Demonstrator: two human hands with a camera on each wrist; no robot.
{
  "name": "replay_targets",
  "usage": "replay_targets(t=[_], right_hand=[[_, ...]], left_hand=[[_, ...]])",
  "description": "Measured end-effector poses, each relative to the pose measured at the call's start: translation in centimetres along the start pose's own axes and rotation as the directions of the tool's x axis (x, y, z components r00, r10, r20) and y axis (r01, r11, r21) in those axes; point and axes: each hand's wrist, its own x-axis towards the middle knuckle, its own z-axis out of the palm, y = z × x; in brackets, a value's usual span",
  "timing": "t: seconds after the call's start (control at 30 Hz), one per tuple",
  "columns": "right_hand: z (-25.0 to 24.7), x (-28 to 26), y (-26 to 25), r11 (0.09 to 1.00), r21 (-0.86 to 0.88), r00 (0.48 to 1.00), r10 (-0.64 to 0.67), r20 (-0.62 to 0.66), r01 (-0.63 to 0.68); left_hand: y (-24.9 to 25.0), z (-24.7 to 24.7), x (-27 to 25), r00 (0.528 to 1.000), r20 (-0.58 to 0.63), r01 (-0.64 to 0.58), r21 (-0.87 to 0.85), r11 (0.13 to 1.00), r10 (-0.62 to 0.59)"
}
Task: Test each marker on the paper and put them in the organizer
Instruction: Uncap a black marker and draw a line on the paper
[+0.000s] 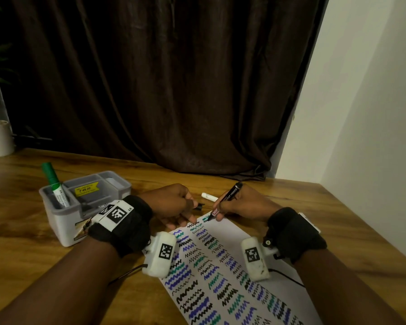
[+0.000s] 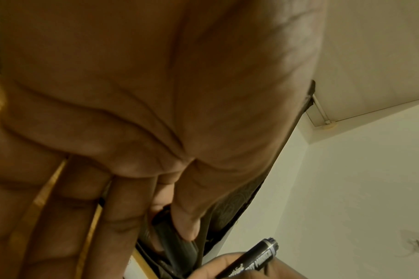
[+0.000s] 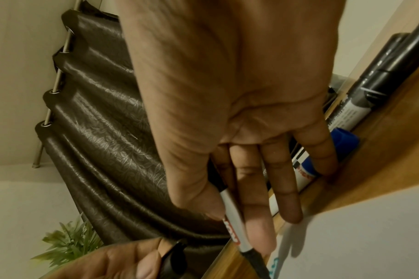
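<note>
Right now my right hand [image 1: 238,205] grips the black marker [image 1: 225,200], its tip touching the far end of the paper [image 1: 223,273], beyond the rows of squiggles. My left hand [image 1: 174,204] pinches the marker's black cap [image 1: 199,205] just beside that end, fingertips resting on the paper. Left of the paper stands the grey organizer [image 1: 85,205] on the desk [image 1: 21,202], a green marker [image 1: 54,185] upright inside. A white marker [image 1: 209,197] lies beyond the paper.

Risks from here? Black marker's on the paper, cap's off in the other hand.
1. The right hand writes with the black marker near the paper's far edge; a stroke may run onto the wooden table.
2. The left hand pinches the cap while its fingers pin the sheet; either could slip.
3. The sheet is crowded, so a new squiggle may overlap old ones.
</note>
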Motion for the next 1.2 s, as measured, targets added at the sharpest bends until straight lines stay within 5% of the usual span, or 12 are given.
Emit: replay_targets(t=[1.2], right_hand=[[-0.24, -0.51, -0.45, 0.996, -0.017, 0.994, 0.081, -0.069, -0.082]], left_hand=[[0.13, 0.05, -0.3, 1.0, -0.005, 0.009, -0.005, 1.0, -0.009]])
